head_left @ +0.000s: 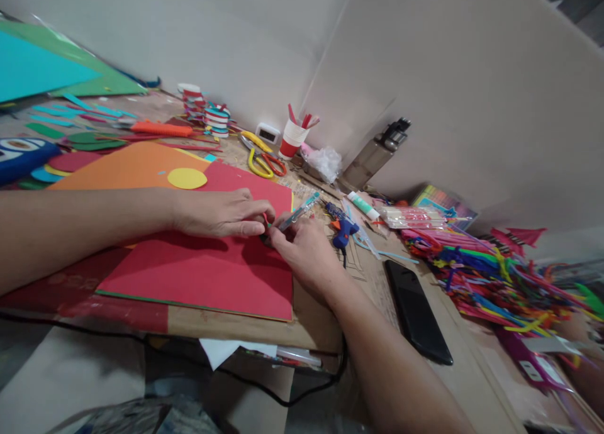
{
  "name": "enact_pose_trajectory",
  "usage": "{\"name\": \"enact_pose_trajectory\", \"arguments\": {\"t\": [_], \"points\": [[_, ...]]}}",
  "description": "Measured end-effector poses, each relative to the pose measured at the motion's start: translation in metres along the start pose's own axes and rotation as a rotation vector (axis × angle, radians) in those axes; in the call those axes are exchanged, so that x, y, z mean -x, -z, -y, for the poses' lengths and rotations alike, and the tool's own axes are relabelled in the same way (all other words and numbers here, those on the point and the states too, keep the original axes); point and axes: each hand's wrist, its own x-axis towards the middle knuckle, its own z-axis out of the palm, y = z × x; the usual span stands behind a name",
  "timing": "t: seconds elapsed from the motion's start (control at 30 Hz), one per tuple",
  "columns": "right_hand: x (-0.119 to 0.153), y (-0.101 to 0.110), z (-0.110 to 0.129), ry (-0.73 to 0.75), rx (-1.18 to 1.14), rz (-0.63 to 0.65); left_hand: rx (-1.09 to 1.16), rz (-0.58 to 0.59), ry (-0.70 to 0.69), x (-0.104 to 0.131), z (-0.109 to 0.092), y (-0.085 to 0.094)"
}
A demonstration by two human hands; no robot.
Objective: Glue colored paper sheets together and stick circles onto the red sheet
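A sheet of red paper lies in front of me on top of other coloured sheets, green showing at its lower edge. My right hand is closed around a clear pen with a teal end, its tip turned down toward the paper and hidden by my fingers. Close beside it, my left hand rests on the red sheet with fingers bent and pressed together. Something small, dark and greenish shows at those fingertips, too covered to name. A yellow paper circle lies just beyond my left hand, near an orange sheet.
Right of my hands are a blue glue gun, a glue stick and a black phone. Behind stand scissors, a cup and a bottle. Pipe cleaners pile up at right; a cable hangs in front.
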Motion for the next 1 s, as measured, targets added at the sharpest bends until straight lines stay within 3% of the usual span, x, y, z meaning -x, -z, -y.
{"name": "enact_pose_trajectory", "arguments": {"t": [0.27,0.4,0.53,0.67,0.83,1.0], "points": [[0.002,0.004,-0.003,-0.035,-0.001,0.021,0.024,-0.015,-0.017,-0.001,-0.001,0.000],[0.003,0.013,-0.006,-0.140,-0.096,0.021,-0.006,0.004,-0.059,-0.001,-0.005,0.000],[0.000,0.021,-0.018,-0.245,-0.312,-0.138,-0.020,0.005,-0.148,-0.001,-0.008,-0.003],[-0.005,0.015,-0.031,-0.194,-0.468,-0.276,-0.022,-0.055,-0.153,0.000,-0.013,-0.008],[-0.005,0.003,-0.035,-0.126,-0.354,-0.161,-0.076,-0.085,-0.134,0.001,-0.019,-0.010],[-0.004,0.002,-0.029,-0.150,-0.273,-0.108,-0.194,-0.114,-0.093,-0.002,-0.032,-0.013]]}}
